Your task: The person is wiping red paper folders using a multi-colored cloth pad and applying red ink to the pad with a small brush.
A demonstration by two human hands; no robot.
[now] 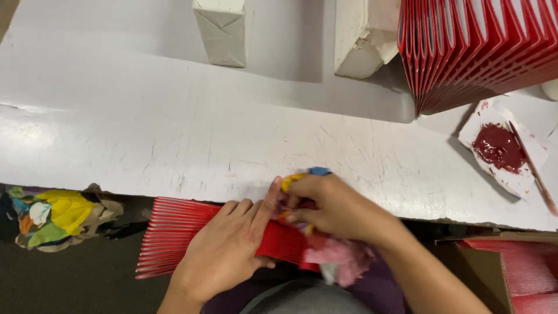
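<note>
The left hand (224,253) lies palm down with its fingers stretched flat and close together, the index finger pointing up toward the white table's (174,134) near edge. The right hand (337,206) is just beside it, touching its fingertips, with fingers curled in a pinch. Both forearms come from the bottom, below the table edge.

The hands (279,227) are covering much of the red pleated stack (174,232); the crumpled rag (340,259) is blurring, and the upper red stack (476,46) is running off-frame.

A scratched white table (145,128) carries two white blocks (222,32), red folded sheets (476,49) and a paint-smeared paper (503,148).
</note>
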